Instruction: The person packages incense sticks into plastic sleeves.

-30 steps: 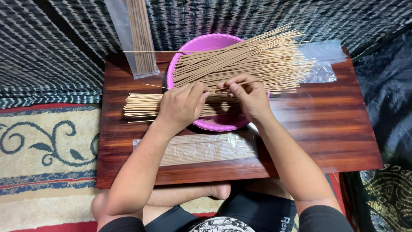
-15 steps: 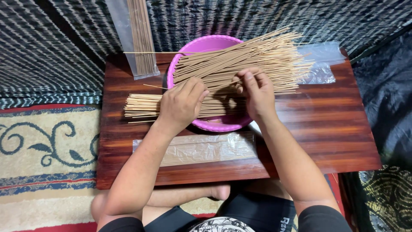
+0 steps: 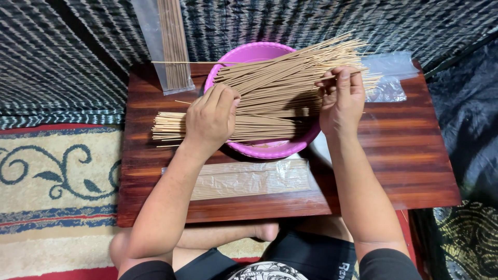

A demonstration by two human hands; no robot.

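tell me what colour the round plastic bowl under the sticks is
Pink-purple round plastic bowl, clearest in the head view.

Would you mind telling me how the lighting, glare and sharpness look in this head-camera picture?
Head view: even, soft light, sharp throughout; a pale sheen streaks the wooden table; the clear bags glint faintly; the left hand and right hand cast soft shadows over the incense sticks in the pink bowl; the woven mat's stripes shimmer with slight moiré; no motion blur visible.
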